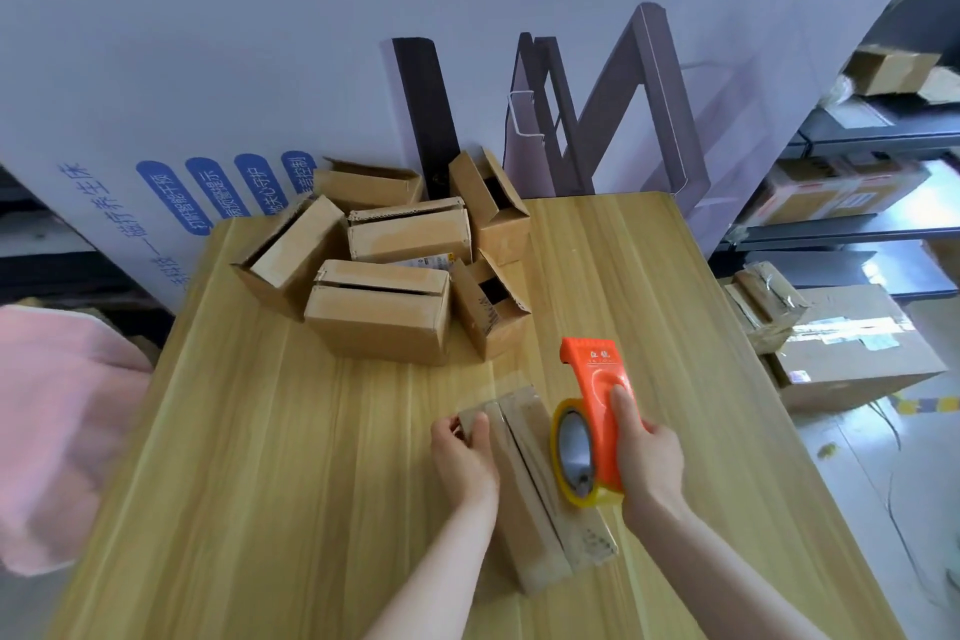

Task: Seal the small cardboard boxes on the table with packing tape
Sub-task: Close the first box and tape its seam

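A small cardboard box (530,494) lies lengthwise on the wooden table (270,457), its two top flaps closed with a seam between them. My left hand (462,452) grips the box's far left corner. My right hand (647,457) holds an orange tape dispenser (597,405) with a yellowish tape roll (571,452), resting against the box's right side. A clear strip of tape seems to stretch over the box's far end. Several more small boxes (379,307) are piled at the table's far side, some with open flaps.
A large white printed carton (311,68) stands upright behind the table. A pink cloth (52,431) is at the left edge. Taped cartons (841,348) sit on the floor to the right, below shelving (883,130) with more boxes.
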Demonstrator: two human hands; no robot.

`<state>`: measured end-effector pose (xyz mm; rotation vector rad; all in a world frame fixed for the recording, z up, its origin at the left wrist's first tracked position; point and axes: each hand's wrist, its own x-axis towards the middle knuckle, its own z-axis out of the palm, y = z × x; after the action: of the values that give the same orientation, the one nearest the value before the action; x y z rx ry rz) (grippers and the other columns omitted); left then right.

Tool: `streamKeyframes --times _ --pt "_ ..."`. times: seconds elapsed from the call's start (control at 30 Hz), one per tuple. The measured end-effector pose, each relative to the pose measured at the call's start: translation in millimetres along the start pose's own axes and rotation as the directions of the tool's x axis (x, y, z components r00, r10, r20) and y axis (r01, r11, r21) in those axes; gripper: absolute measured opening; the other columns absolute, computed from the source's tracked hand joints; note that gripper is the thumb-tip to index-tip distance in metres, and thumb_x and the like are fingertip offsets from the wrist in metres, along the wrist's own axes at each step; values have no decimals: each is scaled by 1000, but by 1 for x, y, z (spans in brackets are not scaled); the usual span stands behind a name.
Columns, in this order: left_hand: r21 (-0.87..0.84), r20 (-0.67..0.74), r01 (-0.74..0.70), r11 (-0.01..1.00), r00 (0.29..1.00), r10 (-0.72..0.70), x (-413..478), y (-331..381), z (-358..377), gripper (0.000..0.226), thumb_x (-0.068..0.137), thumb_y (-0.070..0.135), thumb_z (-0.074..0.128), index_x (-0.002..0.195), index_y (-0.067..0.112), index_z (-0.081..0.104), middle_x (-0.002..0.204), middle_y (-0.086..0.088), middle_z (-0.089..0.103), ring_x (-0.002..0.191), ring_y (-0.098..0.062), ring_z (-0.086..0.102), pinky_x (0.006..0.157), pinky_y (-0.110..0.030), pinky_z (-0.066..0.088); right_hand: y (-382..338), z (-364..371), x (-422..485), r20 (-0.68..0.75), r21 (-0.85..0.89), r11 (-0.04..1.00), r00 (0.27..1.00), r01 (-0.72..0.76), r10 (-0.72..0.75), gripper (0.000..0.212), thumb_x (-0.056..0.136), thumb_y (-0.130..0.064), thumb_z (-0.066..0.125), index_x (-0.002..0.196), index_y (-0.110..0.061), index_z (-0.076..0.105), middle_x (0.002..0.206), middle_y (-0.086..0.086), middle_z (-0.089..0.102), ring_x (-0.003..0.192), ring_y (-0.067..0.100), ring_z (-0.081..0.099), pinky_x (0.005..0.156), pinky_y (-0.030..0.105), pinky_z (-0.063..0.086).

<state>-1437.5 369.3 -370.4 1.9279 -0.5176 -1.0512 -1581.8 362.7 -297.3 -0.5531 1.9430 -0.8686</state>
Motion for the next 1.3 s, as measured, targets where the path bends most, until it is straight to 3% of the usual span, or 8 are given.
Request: streamKeyframes --times 0.1,0.23,0.33,0.43,0.67,0.83,1.07,1.3 --pt "272 -39 -240 932 965 260 0 1 -10 50 90 23 63 135 9 45 134 -7 50 128 -24 44 104 -34 40 -3 -3 3 -26 42 998 999 -45 46 54 87 -55 57 73 -3 59 70 14 57 61 26 53 58 32 42" --pt "499 294 -692 522 702 649 14 7 -9 37 89 0 60 123 14 62 124 2 59 118 -16 51 102 -30 44 -3 -4 3 -11 15 1000 1000 -7 7 53 88 -53 56 72 -3 59 69 14 58 59 25 53 56 32 41" --pt "485 515 -717 501 697 500 17 25 -3 33 95 9 53 126 15 61 128 -1 59 107 -1 55 88 -7 41 -1 -1 0 16 6 999 999 51 -52 50 90 -50 56 71 -3 59 65 13 58 56 24 53 54 31 40" --pt "583 484 -654 482 757 440 21 31 6 31 95 13 53 124 14 63 127 -4 60 70 19 51 57 5 33 0 0 -1 29 13 996 996 88 -88 51 90 -48 56 66 -3 60 65 13 62 56 23 56 54 31 43" --pt "706 680 -685 179 727 98 27 68 23 42 91 7 49 127 28 50 128 0 47 124 -22 40 90 -35 46 -1 0 0 46 34 995 994 94 -95 49 90 -48 57 68 -4 62 62 10 61 53 20 56 52 29 43" --pt "724 681 -659 205 731 -54 37 74 30 49 92 12 51 133 37 45 139 -2 40 131 -25 35 98 -39 44 2 -1 1 51 43 996 995 83 -85 52 89 -50 58 76 -1 64 64 11 63 55 22 58 55 32 46" --pt "710 429 -594 378 791 437 17 36 -9 51 88 43 63 136 33 49 133 14 52 124 -10 45 101 -29 38 1 -4 1 79 40 995 992 91 -94 48 90 -50 57 70 -6 63 66 11 64 58 23 60 57 33 47" --pt "807 391 -448 384 893 222 24 39 -13 56 87 59 54 135 30 51 137 5 53 127 -19 45 100 -33 35 2 -3 -4 93 23 992 987 126 -127 47 89 -48 58 73 -4 60 64 9 61 55 21 56 55 31 45"
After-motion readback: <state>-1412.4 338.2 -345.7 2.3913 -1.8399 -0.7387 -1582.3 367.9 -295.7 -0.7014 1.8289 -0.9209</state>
